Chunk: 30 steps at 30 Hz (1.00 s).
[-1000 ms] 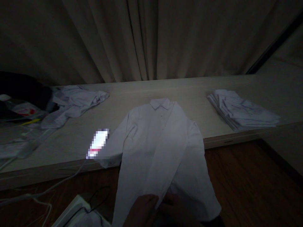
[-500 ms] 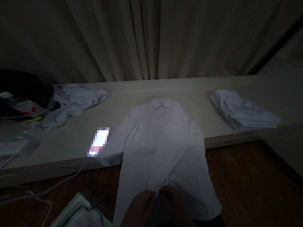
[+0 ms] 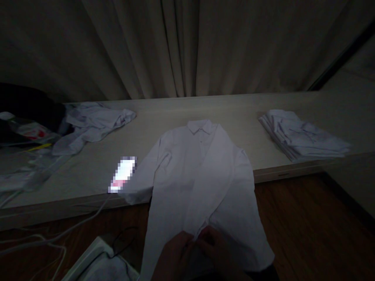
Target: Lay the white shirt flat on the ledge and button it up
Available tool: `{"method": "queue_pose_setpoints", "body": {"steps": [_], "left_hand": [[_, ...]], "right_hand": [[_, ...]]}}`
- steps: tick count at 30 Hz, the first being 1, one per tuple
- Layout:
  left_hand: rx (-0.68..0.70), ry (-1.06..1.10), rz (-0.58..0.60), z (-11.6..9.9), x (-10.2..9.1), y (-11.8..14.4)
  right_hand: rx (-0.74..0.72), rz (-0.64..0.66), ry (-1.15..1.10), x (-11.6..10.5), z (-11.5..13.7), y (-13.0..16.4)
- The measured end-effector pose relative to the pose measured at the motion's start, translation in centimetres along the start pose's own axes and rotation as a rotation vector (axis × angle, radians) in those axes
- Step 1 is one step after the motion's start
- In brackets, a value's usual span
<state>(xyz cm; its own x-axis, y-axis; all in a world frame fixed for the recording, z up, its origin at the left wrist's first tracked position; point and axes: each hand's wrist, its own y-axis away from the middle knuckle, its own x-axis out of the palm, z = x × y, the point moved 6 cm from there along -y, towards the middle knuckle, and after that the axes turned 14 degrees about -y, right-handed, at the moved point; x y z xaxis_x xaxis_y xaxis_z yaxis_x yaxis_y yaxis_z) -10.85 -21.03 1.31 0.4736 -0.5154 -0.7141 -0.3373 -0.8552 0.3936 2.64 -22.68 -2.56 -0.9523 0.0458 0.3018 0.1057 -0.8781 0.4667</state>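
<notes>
Count: one white shirt spread front up, one rumpled pale garment, one stack of folded shirts (layers too dim to count), one lit phone, two hands. The shirt lies collar-away on the pale wood-look desk, its lower part extending past the near edge; cloth thin, matte, pointed collar. One sleeve crosses the front diagonally to the hands; the other lies bent, its end beside the phone. Left hand: fingers pinching the sleeve end. Right hand: fingers curled, pinching the same end from the other side; exact fingertip contact too dark to read. Clear plastic bottle, red on label, at far left; heavy pleated curtain behind. Versus one second ago: both hands sit slightly farther forward, the sleeve's edge bows outward more, and cloth bunches above the right fingers; phone and stack unmoved.
</notes>
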Motion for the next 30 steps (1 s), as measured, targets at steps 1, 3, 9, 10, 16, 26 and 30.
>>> {"method": "queue_pose_setpoints", "body": {"steps": [1, 3, 9, 10, 16, 26, 30], "left_hand": [[0.013, 0.002, -0.002, 0.0, -0.1, 0.0], [0.027, 0.005, 0.001, -0.1, -0.4, -0.1], [-0.017, -0.079, 0.006, -0.4, -0.7, -0.2], [-0.023, -0.099, 0.003, -0.5, -0.7, -0.2], [-0.020, -0.142, -0.042, -0.5, -0.9, -0.6], [0.280, -0.431, -0.376, -2.2, -0.4, 0.3], [0.201, -0.419, -0.357, -1.9, 0.3, -0.3]], "right_hand": [[0.012, 0.009, -0.026, 0.1, -0.1, 0.0], [0.042, 0.004, -0.061, 0.2, -0.3, 0.0], [0.016, -0.067, 0.086, -0.2, -0.4, -0.1], [0.005, -0.069, 0.114, -0.2, -0.4, -0.1], [-0.027, -0.108, 0.236, -0.2, -0.3, -0.2], [-0.070, -0.196, -0.030, -0.7, 0.4, -0.8], [-0.031, -0.191, -0.020, -0.4, 0.1, -0.8]]}}
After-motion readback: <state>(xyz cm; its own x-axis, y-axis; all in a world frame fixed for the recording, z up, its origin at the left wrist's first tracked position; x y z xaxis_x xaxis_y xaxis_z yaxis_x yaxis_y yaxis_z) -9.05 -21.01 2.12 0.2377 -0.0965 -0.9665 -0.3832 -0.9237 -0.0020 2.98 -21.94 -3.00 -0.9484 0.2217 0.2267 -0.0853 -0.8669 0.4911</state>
